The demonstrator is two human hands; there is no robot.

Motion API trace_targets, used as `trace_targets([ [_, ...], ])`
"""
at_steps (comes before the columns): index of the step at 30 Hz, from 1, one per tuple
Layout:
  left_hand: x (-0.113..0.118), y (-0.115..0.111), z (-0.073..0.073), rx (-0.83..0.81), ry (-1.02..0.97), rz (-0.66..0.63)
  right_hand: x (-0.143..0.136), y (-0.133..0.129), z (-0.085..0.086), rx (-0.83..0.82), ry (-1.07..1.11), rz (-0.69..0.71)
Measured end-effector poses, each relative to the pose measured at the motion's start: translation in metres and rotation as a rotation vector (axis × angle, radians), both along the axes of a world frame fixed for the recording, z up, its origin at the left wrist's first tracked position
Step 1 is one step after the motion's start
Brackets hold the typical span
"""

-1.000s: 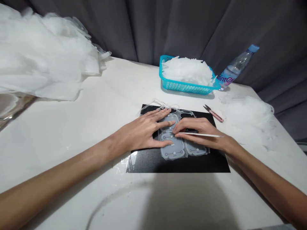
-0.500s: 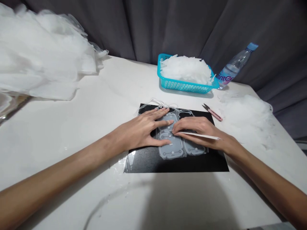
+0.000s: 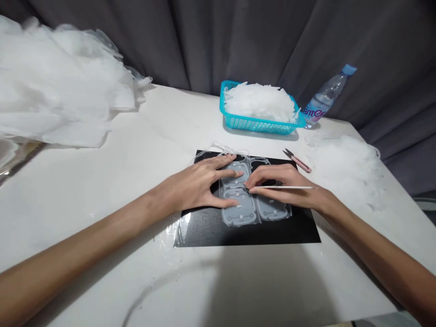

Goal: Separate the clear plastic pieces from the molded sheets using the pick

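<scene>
A translucent sheet (image 3: 240, 214) lies under the spread left hand (image 3: 202, 179), which partly covers its left side. Over its right part, the right hand (image 3: 288, 178) pinches a slim white stick (image 3: 286, 187).

From here I count two hands (image 3: 200, 179) (image 3: 284, 180), three grey panels (image 3: 247, 212) showing, one white stick (image 3: 286, 187), one black mat (image 3: 204, 229), one pair of snips (image 3: 301, 164); near the table's (image 3: 163, 122) far edge, one basket (image 3: 259, 124), one bottle (image 3: 320, 102).

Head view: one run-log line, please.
left hand: spread on translucent grey panels; right hand: holding thin white tool; beneath panels: black rectangular mat
</scene>
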State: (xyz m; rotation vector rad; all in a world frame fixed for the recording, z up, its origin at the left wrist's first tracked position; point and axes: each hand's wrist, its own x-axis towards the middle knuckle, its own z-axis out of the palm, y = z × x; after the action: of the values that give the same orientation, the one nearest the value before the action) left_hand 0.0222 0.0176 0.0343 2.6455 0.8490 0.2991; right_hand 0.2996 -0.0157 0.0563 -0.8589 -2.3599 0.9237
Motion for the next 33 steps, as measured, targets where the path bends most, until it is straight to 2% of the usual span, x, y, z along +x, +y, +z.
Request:
trace_targets([
  [4, -0.001, 0.001, -0.004, 0.005, -0.035, -0.006, -0.002, 0.000, -0.008, 0.039, -0.009, 0.019],
  [10, -0.003, 0.000, -0.009, 0.018, -0.030, -0.017, -0.006, -0.002, -0.010, 0.147, -0.057, 0.055],
  [12, -0.003, 0.001, -0.008, 0.024, -0.023, -0.014, -0.009, -0.005, -0.014, 0.274, -0.108, 0.062],
  [16, -0.006, 0.002, -0.008, 0.020, -0.029, -0.007, -0.014, -0.009, -0.029, 0.628, -0.209, 0.035],
  [19, -0.007, 0.004, -0.008, -0.016, -0.032, 0.009, -0.017, -0.007, -0.037, 0.721, -0.267, 0.030],
  [21, -0.007, 0.005, -0.008, -0.061, 0.000, 0.007, -0.020, -0.005, -0.037, 0.672, -0.249, 0.020],
  [23, -0.006, 0.005, -0.007, -0.105, 0.049, -0.008, -0.022, -0.002, -0.032, 0.543, -0.176, -0.025],
  [26, -0.004, 0.005, -0.005, -0.133, 0.083, -0.024, -0.024, 0.007, -0.025, 0.353, -0.037, -0.221],
  [30, -0.004, 0.004, -0.004, -0.128, 0.068, -0.033, -0.018, 0.025, -0.021, 0.199, 0.060, -0.508],
  [33, -0.006, 0.003, -0.002, -0.115, 0.079, -0.014, -0.012, 0.034, -0.018, 0.134, 0.116, -0.596],
])
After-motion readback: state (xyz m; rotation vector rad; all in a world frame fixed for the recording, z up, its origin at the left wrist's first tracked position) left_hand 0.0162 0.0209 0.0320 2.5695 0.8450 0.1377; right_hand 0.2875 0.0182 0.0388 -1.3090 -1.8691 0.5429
